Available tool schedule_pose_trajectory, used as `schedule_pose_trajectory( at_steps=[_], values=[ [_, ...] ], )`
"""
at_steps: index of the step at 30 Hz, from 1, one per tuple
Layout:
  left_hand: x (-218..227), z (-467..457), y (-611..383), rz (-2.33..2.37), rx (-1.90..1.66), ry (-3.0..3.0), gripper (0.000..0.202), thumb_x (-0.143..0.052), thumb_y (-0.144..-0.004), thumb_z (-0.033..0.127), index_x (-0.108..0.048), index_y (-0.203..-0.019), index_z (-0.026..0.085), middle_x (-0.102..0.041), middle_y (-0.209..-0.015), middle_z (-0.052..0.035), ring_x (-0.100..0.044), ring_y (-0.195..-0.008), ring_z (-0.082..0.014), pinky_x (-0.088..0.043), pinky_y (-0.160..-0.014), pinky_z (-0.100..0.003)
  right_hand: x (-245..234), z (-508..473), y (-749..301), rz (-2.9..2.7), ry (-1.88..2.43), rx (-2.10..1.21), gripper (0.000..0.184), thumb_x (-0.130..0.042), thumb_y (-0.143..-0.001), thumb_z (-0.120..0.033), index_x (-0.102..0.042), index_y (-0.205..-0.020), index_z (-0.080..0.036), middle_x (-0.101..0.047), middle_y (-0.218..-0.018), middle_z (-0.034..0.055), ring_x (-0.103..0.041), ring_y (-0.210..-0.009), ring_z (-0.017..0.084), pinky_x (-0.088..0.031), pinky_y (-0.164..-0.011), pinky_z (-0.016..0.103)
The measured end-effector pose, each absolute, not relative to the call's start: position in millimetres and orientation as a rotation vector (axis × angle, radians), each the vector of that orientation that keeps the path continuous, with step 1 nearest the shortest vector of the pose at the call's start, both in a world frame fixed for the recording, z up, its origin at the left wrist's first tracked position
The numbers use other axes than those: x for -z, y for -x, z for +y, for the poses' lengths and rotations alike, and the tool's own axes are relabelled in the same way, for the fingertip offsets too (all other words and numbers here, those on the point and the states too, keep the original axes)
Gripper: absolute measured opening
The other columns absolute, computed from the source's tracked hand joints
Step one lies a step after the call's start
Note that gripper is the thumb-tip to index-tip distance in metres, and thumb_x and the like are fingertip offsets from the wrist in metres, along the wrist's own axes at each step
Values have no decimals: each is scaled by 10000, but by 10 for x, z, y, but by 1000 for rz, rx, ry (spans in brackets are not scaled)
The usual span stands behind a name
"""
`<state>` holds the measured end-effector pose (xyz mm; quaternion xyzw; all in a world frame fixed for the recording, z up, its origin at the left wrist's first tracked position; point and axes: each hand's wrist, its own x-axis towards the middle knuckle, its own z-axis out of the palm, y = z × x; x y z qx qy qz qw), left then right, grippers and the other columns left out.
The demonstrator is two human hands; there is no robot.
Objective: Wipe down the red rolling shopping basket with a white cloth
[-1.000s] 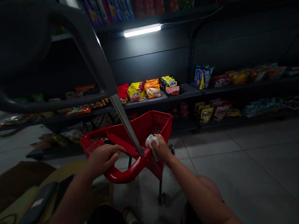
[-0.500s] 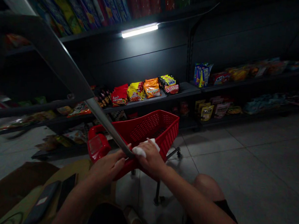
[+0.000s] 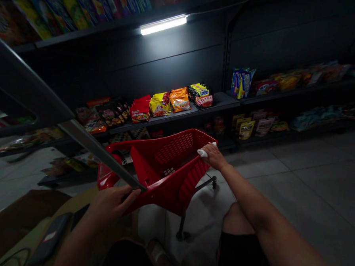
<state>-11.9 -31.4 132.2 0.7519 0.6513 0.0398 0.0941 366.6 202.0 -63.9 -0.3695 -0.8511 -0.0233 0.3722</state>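
A red plastic shopping cart (image 3: 170,194) with a slotted basket stands before me. My right hand (image 3: 214,156) is closed on a white cloth (image 3: 202,153), pressing it against the basket's rim at the far right corner. My left hand (image 3: 113,201) grips the near left side of the cart's rim, beside the lower end of a grey metal bar (image 3: 103,155). That bar slants down from the upper left and meets the rim by the fingertips. A red flap stands inside the basket near its left end.
Shelves behind the cart hold red snack packets (image 3: 140,109), orange packets (image 3: 180,99) and several other bags. A lit tube lamp (image 3: 163,24) hangs under the upper shelf. At lower left, a dark phone-like object (image 3: 51,235) lies on a tan surface. Pale floor tiles (image 3: 269,193) extend right.
My right hand has slid the white cloth along the rim, away and to the right, toward the far corner. My left hand and the bar's lower end appear further left and lower.
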Motion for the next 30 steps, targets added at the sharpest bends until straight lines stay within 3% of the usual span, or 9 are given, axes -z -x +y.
schedule_pose_trajectory(
  at_steps=[5,8,13,17,21,24,30],
  values=[
    [-1338,-194,156,1954,-176,-2265,434,-429,-917,538,-773,-986,283,-764,-793,-17,-688,-700,-180,-459,-609,-232,585,1852,-3556,-2050,1124,-65,362,-543,-934,-414,-627,-1219,-206,-626,-1231,101,-484,-1258,270,-186,-1200,522],
    [-1341,-130,201,1955,-192,-2275,446,-435,-899,554,-780,-976,280,-764,-779,-22,-690,-696,-186,-467,-600,-235,496,1346,-3026,-2062,1010,-208,371,-536,-942,-383,-597,-1283,-249,-618,-1275,61,-468,-1293,241,-108,-1221,524],
    [-1317,-119,247,1928,-139,-2274,495,-410,-907,590,-783,-963,268,-772,-820,-30,-699,-710,-189,-465,-599,-238,347,555,-2155,-2055,773,-242,653,-566,-908,-412,-362,-1504,-241,-492,-1465,74,-325,-1419,260,-20,-1235,515],
    [-1302,-190,269,1879,-133,-2293,515,-388,-924,598,-773,-887,259,-752,-771,-15,-682,-682,-168,-448,-605,-232,427,676,-2293,-2161,611,-145,627,-540,-911,-400,-376,-1497,-250,-485,-1482,63,-352,-1410,246,-84,-1236,482],
    [-1296,-218,294,1876,-139,-2249,512,-387,-918,608,-772,-926,271,-758,-805,-11,-686,-702,-173,-448,-608,-239,591,1326,-3023,-2128,824,-84,464,-550,-895,-305,-551,-1352,-227,-607,-1317,78,-487,-1290,230,-147,-1223,469],
    [-1295,-196,285,1907,-148,-2236,511,-399,-908,613,-770,-936,262,-757,-804,-22,-686,-705,-183,-455,-613,-248,634,1828,-3603,-2074,1036,-83,343,-556,-878,-274,-651,-1197,-193,-646,-1229,100,-511,-1241,248,-216,-1191,464],
    [-1315,-133,203,1901,-138,-2255,509,-392,-914,602,-768,-898,259,-743,-754,-17,-673,-669,-174,-448,-588,-246,736,2285,-4090,-1481,1405,-295,401,-480,-815,-202,-646,-1174,-136,-640,-1253,154,-569,-1166,258,-417,-1038,406]
  ],
)
